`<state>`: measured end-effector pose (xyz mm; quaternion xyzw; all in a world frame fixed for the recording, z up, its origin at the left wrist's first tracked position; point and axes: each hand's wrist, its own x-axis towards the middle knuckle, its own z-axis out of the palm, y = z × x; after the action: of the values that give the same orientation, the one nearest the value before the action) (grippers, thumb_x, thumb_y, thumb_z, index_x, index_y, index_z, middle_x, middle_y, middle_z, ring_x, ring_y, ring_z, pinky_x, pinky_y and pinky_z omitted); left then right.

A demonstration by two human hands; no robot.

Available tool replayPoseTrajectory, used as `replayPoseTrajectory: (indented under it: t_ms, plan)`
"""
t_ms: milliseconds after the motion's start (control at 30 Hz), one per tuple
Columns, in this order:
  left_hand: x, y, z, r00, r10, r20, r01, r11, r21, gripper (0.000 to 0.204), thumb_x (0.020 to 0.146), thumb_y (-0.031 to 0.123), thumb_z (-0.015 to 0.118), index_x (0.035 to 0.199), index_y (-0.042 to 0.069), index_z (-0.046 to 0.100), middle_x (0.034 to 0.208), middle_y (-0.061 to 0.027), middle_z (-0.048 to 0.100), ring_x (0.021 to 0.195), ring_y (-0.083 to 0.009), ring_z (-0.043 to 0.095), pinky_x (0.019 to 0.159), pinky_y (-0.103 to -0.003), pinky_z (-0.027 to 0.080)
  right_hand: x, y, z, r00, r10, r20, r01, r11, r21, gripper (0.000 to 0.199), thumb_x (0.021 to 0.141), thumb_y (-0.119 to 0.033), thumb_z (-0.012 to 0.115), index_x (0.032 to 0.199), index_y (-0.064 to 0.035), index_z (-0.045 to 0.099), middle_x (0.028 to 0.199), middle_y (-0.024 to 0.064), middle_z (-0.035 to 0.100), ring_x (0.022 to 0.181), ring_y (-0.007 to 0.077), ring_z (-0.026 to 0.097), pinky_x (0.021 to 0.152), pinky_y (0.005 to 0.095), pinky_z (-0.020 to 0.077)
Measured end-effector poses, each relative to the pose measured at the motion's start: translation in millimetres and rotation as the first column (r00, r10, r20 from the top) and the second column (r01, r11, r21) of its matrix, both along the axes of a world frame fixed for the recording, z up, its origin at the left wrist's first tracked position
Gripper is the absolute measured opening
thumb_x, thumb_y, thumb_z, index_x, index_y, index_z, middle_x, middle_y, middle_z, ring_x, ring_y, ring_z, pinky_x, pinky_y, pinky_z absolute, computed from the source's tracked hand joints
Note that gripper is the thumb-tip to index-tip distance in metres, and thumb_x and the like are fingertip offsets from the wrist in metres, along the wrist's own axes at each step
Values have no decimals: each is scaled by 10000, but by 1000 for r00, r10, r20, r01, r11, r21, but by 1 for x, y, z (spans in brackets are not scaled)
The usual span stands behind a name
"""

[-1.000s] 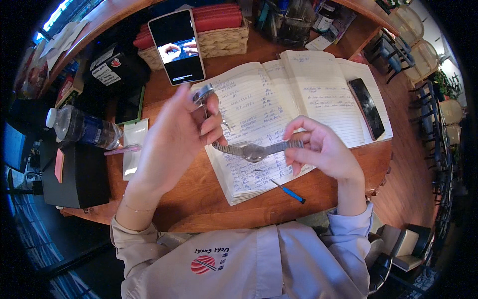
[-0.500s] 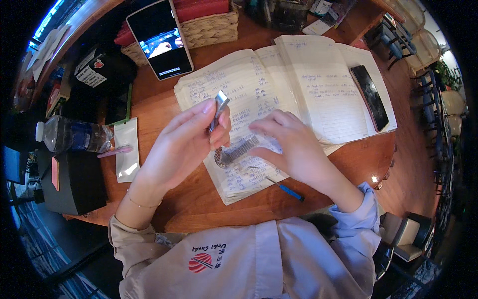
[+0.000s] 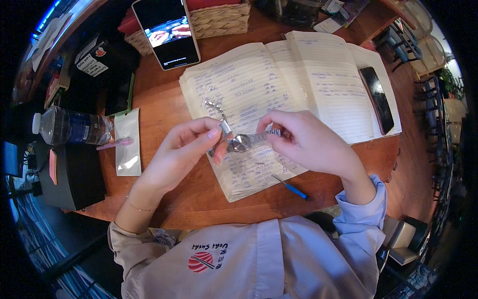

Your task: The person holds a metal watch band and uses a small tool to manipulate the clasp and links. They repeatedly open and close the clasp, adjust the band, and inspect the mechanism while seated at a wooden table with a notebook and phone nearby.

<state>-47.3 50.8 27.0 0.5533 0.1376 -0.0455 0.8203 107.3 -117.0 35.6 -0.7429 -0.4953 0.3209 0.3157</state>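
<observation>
A silver metal wristwatch [image 3: 241, 143] is held between my two hands above an open notebook [image 3: 239, 74]. My left hand [image 3: 189, 149] pinches the strap's flat clasp [image 3: 225, 128] between thumb and fingers. From that clasp, a loose length of metal strap [image 3: 215, 106] curves away over the page. On the other side of the dial, my right hand [image 3: 308, 142] grips the link strap with thumb and forefinger. A small screwdriver [image 3: 296, 191] with a blue handle lies near the notebook's lower edge, its tip on the paper.
A propped phone [image 3: 172, 37] playing a video leans on a woven basket [image 3: 219, 22]. Another phone [image 3: 377, 99] lies on the notebook's right page. To the left are a plastic bottle [image 3: 74, 130], a white pouch [image 3: 128, 154], a pink pen [image 3: 115, 144] and a black box [image 3: 74, 174].
My right hand has closed on the watch strap; before, its fingers were apart. The clasp in my left hand has lowered, and the dial now shows between the hands. The view has shifted slightly.
</observation>
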Motion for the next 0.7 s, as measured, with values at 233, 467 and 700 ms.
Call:
replayPoseTrajectory:
  t_ms: [233,467,700]
  plan:
    - [-1,-3,-21,1000,-30,4,30,997,-68,244,905,252,440,877,27,531,738,5,509,741,-68,450,718,-211,339,0,7,-1,932,92,-350,-53,991,120,179,728,-79,613,896,-19,597,720,93,588,622,194,551,602,284,433]
    - [-2,-4,-25,997,-56,-45,52,994,-93,241,911,271,422,847,52,500,732,0,500,711,-69,450,687,-206,339,-8,18,-24,962,111,-251,-21,942,336,186,743,-90,634,911,-26,586,786,74,605,714,135,566,661,256,434]
    - [-4,-8,-22,999,-48,-21,43,983,-180,237,916,278,405,830,66,470,708,-13,500,675,-83,460,668,-211,350,-11,16,-19,787,25,-616,84,985,148,171,787,-106,618,896,9,553,799,40,573,760,94,538,693,226,437]
